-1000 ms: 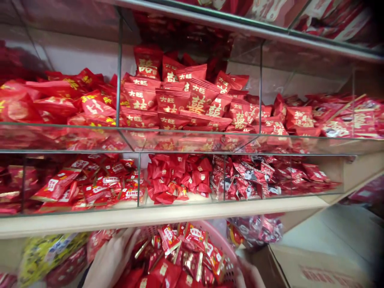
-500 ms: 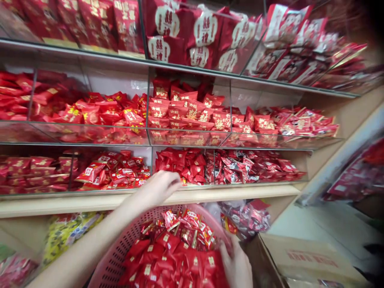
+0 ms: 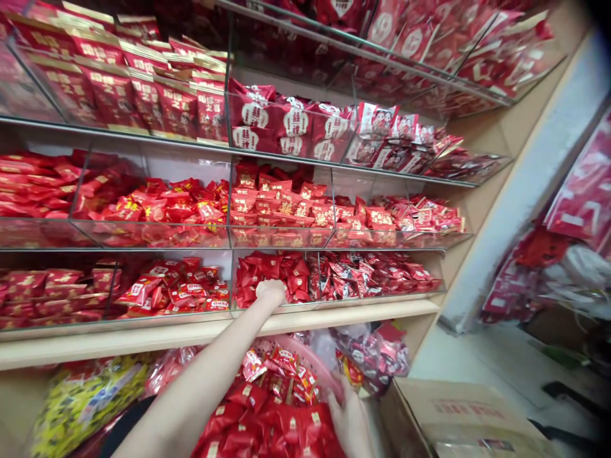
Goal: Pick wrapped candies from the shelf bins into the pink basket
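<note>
on the shelf (image 3: 334,317), beyond the near basket (image 3: 312,360), the red pile (image 3: 260,264) lies jumbled with no single long axis, just far of the left hand (image 3: 271,292), the nearer of 2, its finger spread hidden, i cannot tell, while the right hand (image 3: 351,415) clasps the basket's right rim.

Left grip (image 3: 271,292) now at shelved candies (image 3: 260,264)

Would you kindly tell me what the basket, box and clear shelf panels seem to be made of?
The basket looks like satiny plastic, judging by its uniform pink and smooth, curved rim. The box is most likely matt cardboard: flat tan faces with red print. The shelf panels look glossy and clear, with packets showing through; acrylic or glass, I cannot tell which.
</note>
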The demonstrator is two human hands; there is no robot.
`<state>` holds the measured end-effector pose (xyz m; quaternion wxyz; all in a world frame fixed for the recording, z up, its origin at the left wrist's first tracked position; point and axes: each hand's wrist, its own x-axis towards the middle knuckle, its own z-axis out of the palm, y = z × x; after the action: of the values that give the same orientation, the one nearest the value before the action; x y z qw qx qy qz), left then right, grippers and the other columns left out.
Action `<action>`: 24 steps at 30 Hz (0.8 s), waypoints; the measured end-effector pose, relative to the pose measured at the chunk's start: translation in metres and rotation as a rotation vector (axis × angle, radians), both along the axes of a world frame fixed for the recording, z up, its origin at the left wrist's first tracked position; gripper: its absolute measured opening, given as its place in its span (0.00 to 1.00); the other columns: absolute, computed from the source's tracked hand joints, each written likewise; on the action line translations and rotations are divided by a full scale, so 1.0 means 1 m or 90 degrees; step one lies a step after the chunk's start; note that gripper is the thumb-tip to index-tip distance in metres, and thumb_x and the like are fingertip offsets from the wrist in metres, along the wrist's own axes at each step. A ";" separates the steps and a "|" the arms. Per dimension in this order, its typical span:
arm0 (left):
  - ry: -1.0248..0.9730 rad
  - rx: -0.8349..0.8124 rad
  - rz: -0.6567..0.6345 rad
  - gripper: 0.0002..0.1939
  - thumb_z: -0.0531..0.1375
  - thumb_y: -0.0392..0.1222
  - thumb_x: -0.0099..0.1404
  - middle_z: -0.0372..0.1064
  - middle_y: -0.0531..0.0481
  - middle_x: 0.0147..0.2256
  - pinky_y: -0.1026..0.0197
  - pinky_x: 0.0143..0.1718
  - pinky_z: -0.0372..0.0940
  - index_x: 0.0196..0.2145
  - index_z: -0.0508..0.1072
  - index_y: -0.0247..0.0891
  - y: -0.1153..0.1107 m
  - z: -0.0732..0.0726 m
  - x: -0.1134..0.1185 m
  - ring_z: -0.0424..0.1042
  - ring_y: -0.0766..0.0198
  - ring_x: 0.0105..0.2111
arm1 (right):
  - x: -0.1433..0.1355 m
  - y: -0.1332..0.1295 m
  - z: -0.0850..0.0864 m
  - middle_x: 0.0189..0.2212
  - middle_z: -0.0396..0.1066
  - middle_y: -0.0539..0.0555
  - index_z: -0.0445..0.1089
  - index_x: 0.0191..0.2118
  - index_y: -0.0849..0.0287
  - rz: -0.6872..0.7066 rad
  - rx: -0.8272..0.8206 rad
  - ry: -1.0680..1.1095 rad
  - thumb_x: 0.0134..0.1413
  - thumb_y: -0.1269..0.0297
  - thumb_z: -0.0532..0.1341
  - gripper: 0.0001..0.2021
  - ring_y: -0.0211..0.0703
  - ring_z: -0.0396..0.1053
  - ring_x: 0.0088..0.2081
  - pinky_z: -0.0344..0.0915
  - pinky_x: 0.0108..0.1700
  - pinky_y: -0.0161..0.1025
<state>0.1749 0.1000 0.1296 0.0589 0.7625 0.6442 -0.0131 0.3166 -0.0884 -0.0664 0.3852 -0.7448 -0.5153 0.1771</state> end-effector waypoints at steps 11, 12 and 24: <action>-0.007 -0.059 0.017 0.22 0.62 0.42 0.45 0.71 0.34 0.44 0.54 0.38 0.66 0.39 0.74 0.32 0.006 0.002 -0.001 0.71 0.47 0.42 | -0.013 -0.005 0.011 0.40 0.72 0.57 0.64 0.50 0.58 -0.048 -0.003 0.006 0.53 0.59 0.49 0.20 0.48 0.70 0.42 0.63 0.41 0.38; -0.012 -0.061 0.012 0.21 0.61 0.44 0.46 0.72 0.35 0.42 0.55 0.37 0.66 0.38 0.74 0.32 0.006 0.005 -0.004 0.72 0.48 0.41 | -0.012 -0.004 0.010 0.40 0.72 0.57 0.64 0.50 0.59 -0.053 -0.006 0.004 0.53 0.58 0.49 0.20 0.49 0.70 0.42 0.63 0.42 0.38; -0.207 0.039 -0.176 0.22 0.54 0.57 0.53 0.57 0.55 0.16 0.67 0.18 0.47 0.20 0.70 0.33 -0.069 0.112 -0.091 0.56 0.73 0.16 | -0.006 -0.007 0.012 0.43 0.71 0.58 0.62 0.51 0.60 -0.026 -0.010 0.014 0.54 0.58 0.47 0.21 0.50 0.69 0.44 0.62 0.45 0.40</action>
<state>0.0835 0.0314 0.2411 0.1364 0.8369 0.5160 0.1214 0.3103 -0.0949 -0.0539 0.3889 -0.7560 -0.4942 0.1815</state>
